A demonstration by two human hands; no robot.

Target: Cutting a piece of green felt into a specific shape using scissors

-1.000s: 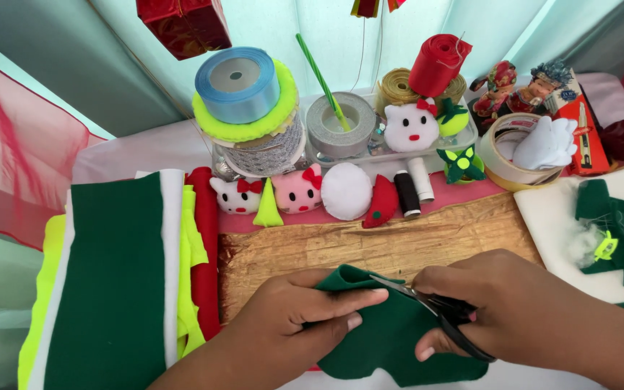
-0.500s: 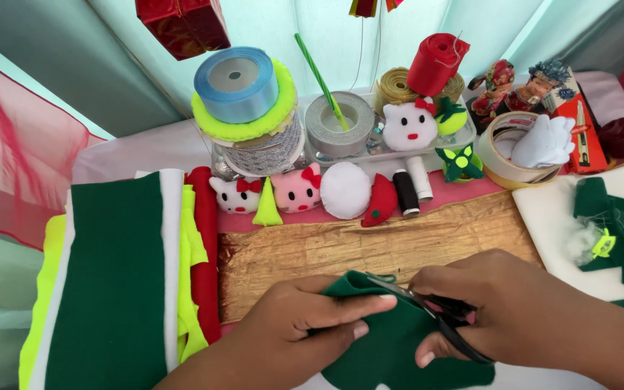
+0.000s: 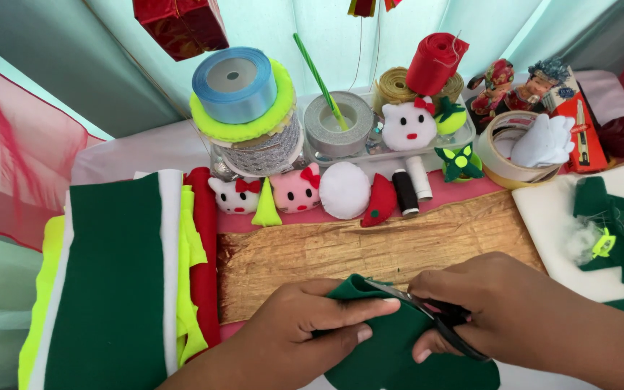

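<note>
At the bottom centre my left hand (image 3: 305, 325) pinches a piece of dark green felt (image 3: 391, 354), thumb on top of its upper edge. Black-handled scissors (image 3: 427, 312) sit in my right hand (image 3: 492, 310), their blades lying across the top edge of the felt right beside my left thumb. The lower part of the felt runs out of the frame. Both hands rest over a crinkled gold-brown sheet (image 3: 370, 249) on the table.
A stack of green, white, yellow and red felt (image 3: 124, 282) lies at left. Behind the work are ribbon rolls (image 3: 243, 97), tape rolls (image 3: 339, 124), stuffed felt cat heads (image 3: 297, 189), thread spools (image 3: 406, 191), figurines (image 3: 514, 83), and a white board with green felt scraps (image 3: 608, 224) at right.
My left hand has shifted its grip and turned the green felt a little. The scissors have moved along the felt's top edge towards the left.
</note>
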